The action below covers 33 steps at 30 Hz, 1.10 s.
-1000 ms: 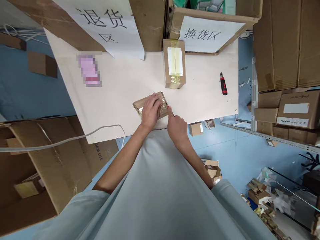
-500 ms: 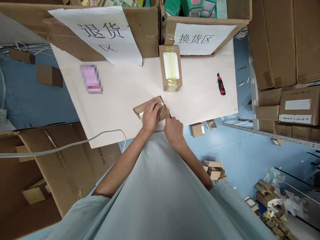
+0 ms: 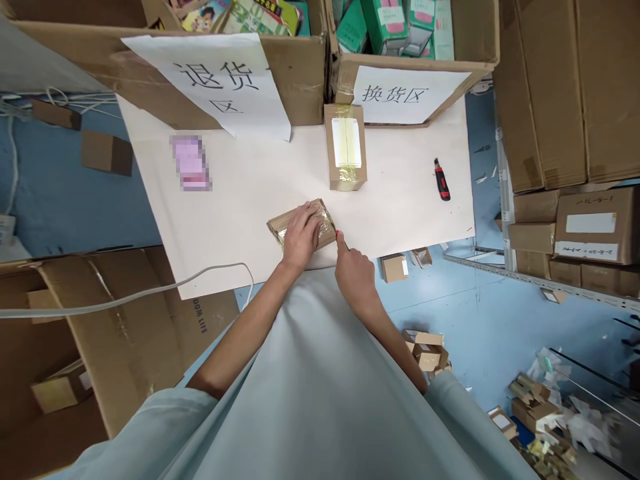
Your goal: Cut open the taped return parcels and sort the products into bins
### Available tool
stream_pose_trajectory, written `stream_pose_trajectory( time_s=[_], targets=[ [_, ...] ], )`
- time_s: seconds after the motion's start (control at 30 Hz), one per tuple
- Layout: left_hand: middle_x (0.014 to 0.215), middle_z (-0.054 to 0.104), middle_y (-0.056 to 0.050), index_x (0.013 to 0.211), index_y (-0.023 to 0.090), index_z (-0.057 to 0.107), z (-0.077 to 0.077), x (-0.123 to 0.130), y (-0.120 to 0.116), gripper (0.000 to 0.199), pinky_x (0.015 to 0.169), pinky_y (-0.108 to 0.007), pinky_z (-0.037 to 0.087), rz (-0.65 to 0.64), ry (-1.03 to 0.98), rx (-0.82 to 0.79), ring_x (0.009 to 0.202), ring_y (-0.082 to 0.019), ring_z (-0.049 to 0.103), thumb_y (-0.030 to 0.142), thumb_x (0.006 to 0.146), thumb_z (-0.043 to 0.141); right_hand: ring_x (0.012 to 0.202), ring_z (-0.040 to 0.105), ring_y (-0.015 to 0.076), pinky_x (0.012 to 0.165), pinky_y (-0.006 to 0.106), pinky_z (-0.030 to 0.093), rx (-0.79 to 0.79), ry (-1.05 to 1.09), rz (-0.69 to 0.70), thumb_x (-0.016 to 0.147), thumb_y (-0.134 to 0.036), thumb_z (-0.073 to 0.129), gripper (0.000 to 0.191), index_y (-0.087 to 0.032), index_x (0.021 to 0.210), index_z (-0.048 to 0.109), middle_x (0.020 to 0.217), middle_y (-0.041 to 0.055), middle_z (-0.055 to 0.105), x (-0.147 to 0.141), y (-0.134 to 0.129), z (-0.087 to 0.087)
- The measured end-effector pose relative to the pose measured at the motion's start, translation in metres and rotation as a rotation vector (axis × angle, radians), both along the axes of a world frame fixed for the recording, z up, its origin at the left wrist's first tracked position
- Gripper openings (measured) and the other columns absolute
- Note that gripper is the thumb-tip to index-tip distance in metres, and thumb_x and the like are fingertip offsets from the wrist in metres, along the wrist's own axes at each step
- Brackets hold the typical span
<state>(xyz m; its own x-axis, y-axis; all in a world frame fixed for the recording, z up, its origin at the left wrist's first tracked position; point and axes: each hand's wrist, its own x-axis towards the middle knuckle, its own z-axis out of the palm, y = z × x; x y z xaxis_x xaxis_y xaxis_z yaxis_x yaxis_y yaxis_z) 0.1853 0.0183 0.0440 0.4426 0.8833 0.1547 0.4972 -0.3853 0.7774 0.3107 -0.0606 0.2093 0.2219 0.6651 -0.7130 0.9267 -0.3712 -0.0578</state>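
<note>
A small cardboard package point(image 3: 325, 238) wrapped in shiny tape lies tilted on the table near its front edge. My left hand point(image 3: 301, 233) rests over the top of it, fingers curved round and holding it down. At the package's right end, my right hand point(image 3: 355, 270) is closed on a box cutter point(image 3: 338, 233); only a bit of red and a dark sliver show past the fingers. Behind them stands a taped cardboard box point(image 3: 346, 148) with a white label. A second box cutter point(image 3: 442, 180), red and black, lies on the right of the table.
Two open cartons with paper signs line the back: the left carton point(image 3: 300, 80) holds booklets, the right carton point(image 3: 345, 73) green boxes. A blurred pink item point(image 3: 191, 163) lies at left. A grey cable point(image 3: 200, 273) crosses the table's left corner. Shelved boxes point(image 3: 595, 223) stand at right.
My right hand has drawn slightly away from the package's end, to the right and towards me. My left hand stays on the package. The whole view has shifted a little.
</note>
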Motion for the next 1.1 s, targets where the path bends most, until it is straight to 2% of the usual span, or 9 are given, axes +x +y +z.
stream_pose_trajectory(
  time_s=[0.17,0.27,0.4,0.47,0.57,0.67,0.77,0.9,1.1],
  targets=[
    [0.147,0.074,-0.011,0.117,0.025,0.075,-0.003,-0.001,-0.001,0.033,0.136,-0.061,0.042,-0.004,0.002,0.036,0.156,-0.030,0.057,0.038,0.118,0.044,0.108,0.081,0.0281,0.089,0.036,0.062,-0.006,-0.033,0.026,0.110,-0.004,0.036,0.073,-0.017,0.181,0.027,0.123,0.0208,0.079,-0.004,0.004,0.006],
    [0.147,0.074,-0.012,0.119,0.026,0.075,0.000,-0.009,0.001,0.033,0.134,-0.062,0.045,-0.014,-0.018,0.046,0.156,-0.030,0.058,0.037,0.118,0.044,0.108,0.081,0.0307,0.091,0.038,0.061,0.061,0.002,0.014,0.115,-0.013,0.040,0.063,-0.020,0.177,0.040,0.116,0.0182,0.082,0.005,0.005,0.016],
    [0.147,0.074,-0.012,0.122,0.026,0.076,0.002,-0.039,-0.006,0.031,0.134,-0.064,0.045,-0.005,-0.058,0.069,0.154,-0.029,0.060,0.038,0.117,0.048,0.089,0.081,0.0251,0.087,0.036,0.063,0.283,0.290,-0.182,0.118,-0.033,0.048,0.053,-0.028,0.170,0.048,0.109,0.0074,0.086,0.032,-0.002,0.018],
    [0.148,0.075,-0.011,0.124,0.027,0.075,0.000,-0.059,-0.014,0.030,0.134,-0.063,0.045,0.018,-0.073,0.083,0.155,-0.028,0.060,0.040,0.118,0.049,0.070,0.076,0.0182,0.074,0.032,0.064,0.428,0.493,-0.357,0.118,-0.048,0.047,0.053,-0.025,0.165,0.049,0.111,0.0053,0.086,0.045,-0.002,-0.001],
    [0.149,0.075,-0.010,0.125,0.027,0.075,-0.007,-0.088,-0.028,0.031,0.134,-0.061,0.046,0.055,-0.080,0.090,0.156,-0.026,0.059,0.040,0.118,0.048,0.060,0.071,0.0137,0.056,0.025,0.058,0.545,0.683,-0.538,0.110,-0.070,0.051,0.055,-0.020,0.127,0.064,0.110,0.0087,0.084,0.055,0.010,-0.059],
    [0.149,0.075,-0.009,0.129,0.027,0.076,-0.017,-0.109,-0.038,0.034,0.133,-0.058,0.048,0.070,-0.083,0.060,0.156,-0.026,0.059,0.040,0.119,0.046,0.054,0.069,0.0137,0.054,0.022,0.056,0.428,0.700,-0.693,0.107,-0.072,0.060,0.052,-0.020,0.108,0.058,0.075,0.0010,0.076,0.051,0.030,-0.125],
    [0.151,0.074,-0.010,0.133,0.028,0.076,-0.025,-0.120,-0.044,0.037,0.132,-0.058,0.049,0.058,-0.099,-0.006,0.158,-0.027,0.057,0.044,0.118,0.045,0.050,0.067,0.0137,0.052,0.020,0.053,0.302,0.676,-0.804,0.111,-0.067,0.060,0.046,-0.023,0.100,0.052,0.055,-0.0062,0.063,0.041,0.042,-0.168],
    [0.152,0.073,-0.011,0.133,0.029,0.076,-0.025,-0.136,-0.042,0.043,0.131,-0.057,0.050,0.067,-0.107,-0.095,0.158,-0.029,0.057,0.052,0.116,0.044,0.049,0.065,0.0115,0.052,0.019,0.052,0.314,0.699,-0.805,0.111,-0.065,0.061,0.045,-0.024,0.096,0.049,0.060,-0.0055,0.066,0.030,0.046,-0.181],
    [0.147,0.075,-0.013,0.120,0.028,0.077,-0.011,-0.183,-0.041,0.036,0.126,-0.060,0.053,0.321,-0.091,-0.099,0.144,-0.032,0.068,0.055,0.110,0.056,0.052,0.069,0.0097,0.053,0.020,0.053,0.354,0.695,-0.762,0.114,-0.059,0.057,0.037,-0.024,0.104,0.048,0.094,0.0044,0.081,0.004,0.036,-0.157]
  ],
)
